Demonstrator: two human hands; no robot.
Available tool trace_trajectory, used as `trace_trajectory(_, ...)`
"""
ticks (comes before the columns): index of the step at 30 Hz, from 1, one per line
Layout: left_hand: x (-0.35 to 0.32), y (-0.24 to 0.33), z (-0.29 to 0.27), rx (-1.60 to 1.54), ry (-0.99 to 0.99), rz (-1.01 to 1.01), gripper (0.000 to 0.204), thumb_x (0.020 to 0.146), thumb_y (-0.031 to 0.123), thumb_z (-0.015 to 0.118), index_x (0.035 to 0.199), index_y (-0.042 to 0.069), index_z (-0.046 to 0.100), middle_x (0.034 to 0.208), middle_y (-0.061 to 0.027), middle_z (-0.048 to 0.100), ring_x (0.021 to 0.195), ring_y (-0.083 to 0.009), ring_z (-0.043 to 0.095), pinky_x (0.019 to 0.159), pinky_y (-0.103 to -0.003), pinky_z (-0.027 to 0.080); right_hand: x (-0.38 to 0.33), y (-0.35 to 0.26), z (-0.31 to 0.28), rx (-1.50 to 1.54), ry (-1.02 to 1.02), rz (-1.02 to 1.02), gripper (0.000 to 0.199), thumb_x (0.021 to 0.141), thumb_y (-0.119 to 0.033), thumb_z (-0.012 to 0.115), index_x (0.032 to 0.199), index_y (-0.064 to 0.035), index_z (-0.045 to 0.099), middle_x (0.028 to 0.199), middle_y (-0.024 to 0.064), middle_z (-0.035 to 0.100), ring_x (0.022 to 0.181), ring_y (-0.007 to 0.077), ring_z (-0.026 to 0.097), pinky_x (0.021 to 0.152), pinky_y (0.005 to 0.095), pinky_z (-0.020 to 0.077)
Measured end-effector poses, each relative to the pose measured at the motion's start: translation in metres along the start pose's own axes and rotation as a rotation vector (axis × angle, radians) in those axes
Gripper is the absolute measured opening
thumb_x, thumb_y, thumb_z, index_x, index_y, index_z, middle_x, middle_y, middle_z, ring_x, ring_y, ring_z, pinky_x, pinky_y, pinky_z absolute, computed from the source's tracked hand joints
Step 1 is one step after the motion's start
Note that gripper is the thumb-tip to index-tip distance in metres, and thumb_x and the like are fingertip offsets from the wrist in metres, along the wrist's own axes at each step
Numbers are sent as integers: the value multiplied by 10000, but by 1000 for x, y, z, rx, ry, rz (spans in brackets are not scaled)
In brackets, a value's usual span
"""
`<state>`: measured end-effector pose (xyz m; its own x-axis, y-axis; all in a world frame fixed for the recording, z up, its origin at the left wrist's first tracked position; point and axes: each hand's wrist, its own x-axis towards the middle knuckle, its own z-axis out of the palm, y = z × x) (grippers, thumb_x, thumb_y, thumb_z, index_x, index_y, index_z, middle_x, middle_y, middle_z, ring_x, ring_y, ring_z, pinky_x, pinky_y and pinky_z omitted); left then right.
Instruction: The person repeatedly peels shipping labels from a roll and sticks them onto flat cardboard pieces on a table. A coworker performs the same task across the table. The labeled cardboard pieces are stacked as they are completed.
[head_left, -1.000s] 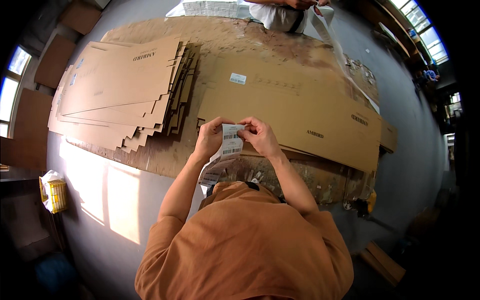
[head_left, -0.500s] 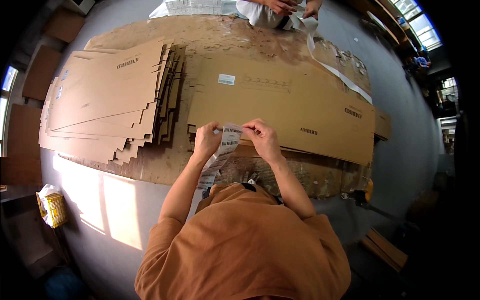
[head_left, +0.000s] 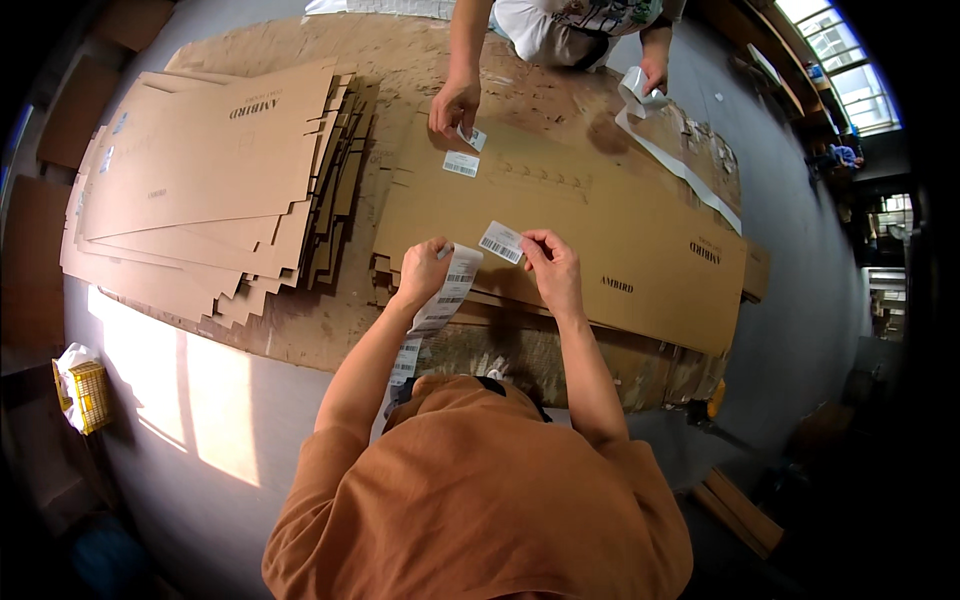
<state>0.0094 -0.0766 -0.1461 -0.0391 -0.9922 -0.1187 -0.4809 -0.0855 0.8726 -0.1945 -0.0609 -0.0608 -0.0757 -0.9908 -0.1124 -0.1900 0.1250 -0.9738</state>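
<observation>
My left hand [head_left: 424, 272] is closed on the top end of a strip of white barcode labels [head_left: 443, 305], which hangs down toward my waist. Between the thumb and fingers of my right hand [head_left: 552, 268] is a single white barcode label [head_left: 502, 242], apart from the strip. Both hands are above the near edge of a flat brown cardboard sheet [head_left: 640, 230] with dark print. Another label [head_left: 461, 164] is stuck near that sheet's far left. Just beyond it, a co-worker's hand [head_left: 456, 108] holds a further label [head_left: 472, 138] over the sheet.
A stack of flat cut cardboard [head_left: 210, 170] lies on the left of the worn table [head_left: 300, 335]. The co-worker's other hand [head_left: 652, 76] holds a white strip [head_left: 680, 170] trailing along the table's right side. A yellow basket [head_left: 88, 395] stands on the floor at left.
A label has come off the strip and moved right with my right hand. The co-worker's hand has reached in over the sheet with a label.
</observation>
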Motion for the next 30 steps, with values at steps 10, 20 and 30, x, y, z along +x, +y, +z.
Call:
trace_trajectory(10, -1, -5, -1, 42, 13, -13, 199, 805, 197, 629, 912, 29, 646, 806, -207, 627, 772, -393, 601, 661, -419, 469, 43, 27, 10, 3, -4, 6, 129, 897, -114, 596, 944, 3, 622, 755, 1, 596, 609, 56, 505, 570, 201, 431)
trace_trajectory(20, 3, -11, 11, 87, 84, 47, 165, 806, 109, 569, 902, -15, 622, 765, -235, 604, 670, -332, 614, 632, -349, 463, -4, 60, -132, -46, 455, -142, 603, 884, -76, 608, 1414, -114, 322, 1267, 146, 444, 922, 132, 570, 804, 271, 492)
trace_trajectory(30, 4, 3, 25, 219, 95, -69, 162, 799, 148, 609, 820, -12, 626, 664, -84, 642, 613, -115, 568, 594, -304, 458, -113, 151, -445, -916, 1035, 474, 835, 880, -141, 589, 1490, -183, 20, 1418, 203, 355, 1242, 378, 431, 1014, 520, 326)
